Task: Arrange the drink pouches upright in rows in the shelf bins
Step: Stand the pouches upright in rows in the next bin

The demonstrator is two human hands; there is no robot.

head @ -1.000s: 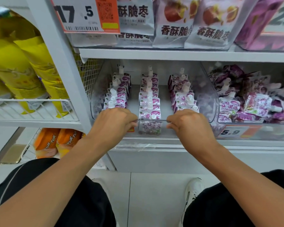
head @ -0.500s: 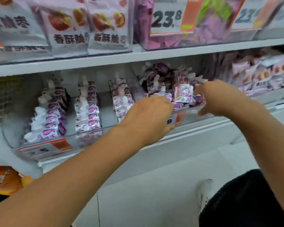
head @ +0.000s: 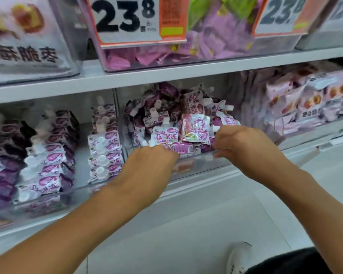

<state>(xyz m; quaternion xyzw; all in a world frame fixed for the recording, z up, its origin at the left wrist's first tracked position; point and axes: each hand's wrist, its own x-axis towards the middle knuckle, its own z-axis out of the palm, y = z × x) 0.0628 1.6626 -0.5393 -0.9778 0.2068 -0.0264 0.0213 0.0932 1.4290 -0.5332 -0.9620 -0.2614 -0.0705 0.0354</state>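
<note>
A clear shelf bin (head: 200,164) in the middle of the lower shelf holds several purple-and-white drink pouches (head: 194,129) lying in a jumbled heap, spouts pointing all ways. My left hand (head: 147,169) and my right hand (head: 244,145) are both curled over this bin's front rim, about a hand's width apart. To the left, a second clear bin (head: 48,198) has pouches standing upright in three rows (head: 105,147), white caps up.
A white shelf board (head: 166,76) runs just above the bins, carrying clear boxes with 23.8 price tags (head: 125,18). Pink snack bags (head: 305,103) fill the bin at the right. Below are the pale floor and my white shoe (head: 239,258).
My view and both hands have swung right, from the front of the bin with neat rows to the front rim of the bin with the jumbled pouches.
</note>
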